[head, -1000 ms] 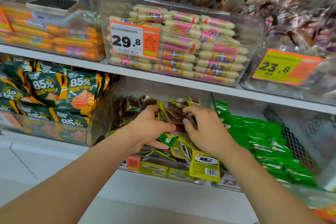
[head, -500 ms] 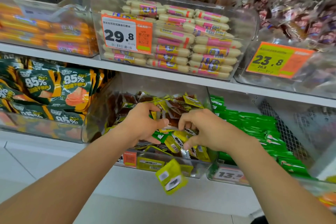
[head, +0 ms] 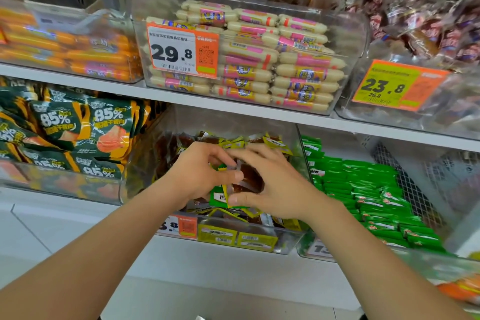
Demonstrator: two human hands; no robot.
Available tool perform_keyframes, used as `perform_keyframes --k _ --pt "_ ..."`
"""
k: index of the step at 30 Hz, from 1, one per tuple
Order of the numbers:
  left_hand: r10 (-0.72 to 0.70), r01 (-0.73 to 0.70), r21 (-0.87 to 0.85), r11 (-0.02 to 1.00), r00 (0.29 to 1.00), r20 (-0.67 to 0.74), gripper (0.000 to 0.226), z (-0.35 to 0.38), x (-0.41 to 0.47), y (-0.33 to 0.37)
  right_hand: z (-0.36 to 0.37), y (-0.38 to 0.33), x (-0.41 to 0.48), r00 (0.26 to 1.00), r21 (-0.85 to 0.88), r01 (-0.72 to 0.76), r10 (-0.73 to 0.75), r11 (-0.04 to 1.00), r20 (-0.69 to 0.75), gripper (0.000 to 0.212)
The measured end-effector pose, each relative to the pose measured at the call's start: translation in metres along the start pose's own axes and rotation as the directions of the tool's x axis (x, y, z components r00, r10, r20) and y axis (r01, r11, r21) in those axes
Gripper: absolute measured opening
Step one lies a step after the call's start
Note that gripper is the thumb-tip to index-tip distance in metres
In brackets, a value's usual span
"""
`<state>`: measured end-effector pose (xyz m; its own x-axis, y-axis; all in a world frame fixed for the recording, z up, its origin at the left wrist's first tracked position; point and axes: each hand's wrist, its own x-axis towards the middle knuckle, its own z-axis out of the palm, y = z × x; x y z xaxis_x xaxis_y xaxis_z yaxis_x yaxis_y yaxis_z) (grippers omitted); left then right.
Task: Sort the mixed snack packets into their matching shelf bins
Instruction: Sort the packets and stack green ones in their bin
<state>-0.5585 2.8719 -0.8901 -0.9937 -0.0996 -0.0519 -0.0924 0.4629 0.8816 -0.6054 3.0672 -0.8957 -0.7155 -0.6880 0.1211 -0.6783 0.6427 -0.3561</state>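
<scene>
A clear middle bin [head: 288, 243] on the lower shelf holds yellow-and-brown snack packets [head: 272, 141]. Both my hands reach into it, close together over the pile. My left hand [head: 197, 174] and my right hand [head: 278, 187] pinch a small bundle between thumbs and fingers: a brown see-through packet [head: 248, 179] on top and a green packet [head: 217, 196] under it. The rest of the bundle is hidden by my fingers. The bin to the right is filled with matching green packets [head: 363, 189].
Dark green "85%" packets [head: 78, 125] fill the left bin. On the upper shelf stand bins of orange sausages [head: 78, 54], pale pink-labelled sausages [head: 259, 60] and brown wrapped snacks [head: 428, 41]. The shelf board [head: 233, 106] runs just above my hands. White floor lies below.
A yellow packet slid over the bin's front edge and dropped out of view. My hands have closed in together around a brown packet and a green one.
</scene>
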Motion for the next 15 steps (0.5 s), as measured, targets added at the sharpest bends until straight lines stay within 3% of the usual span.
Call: perform_keyframes --k 2,7,11,15 --pt "0.006 -0.007 0.021 1.0 1.0 0.029 0.024 -0.005 0.0 0.001 0.0 0.008 0.008 0.999 -0.077 -0.006 0.009 0.997 0.039 0.085" --pt "-0.026 0.025 0.179 0.983 1.0 0.0 0.028 -0.016 0.005 -0.008 -0.019 0.018 0.003 0.998 -0.042 -0.066 0.066 0.997 -0.01 0.029" --pt "-0.008 0.011 0.225 0.974 1.0 -0.012 0.035 -0.013 0.008 -0.013 -0.02 0.017 0.0 0.965 0.028 -0.185 0.188 0.982 -0.181 0.028" --pt "-0.01 0.021 0.201 0.979 0.999 -0.052 0.041 -0.011 0.011 -0.012 -0.02 0.018 -0.004 0.878 0.2 -0.212 0.276 0.957 -0.391 0.027"
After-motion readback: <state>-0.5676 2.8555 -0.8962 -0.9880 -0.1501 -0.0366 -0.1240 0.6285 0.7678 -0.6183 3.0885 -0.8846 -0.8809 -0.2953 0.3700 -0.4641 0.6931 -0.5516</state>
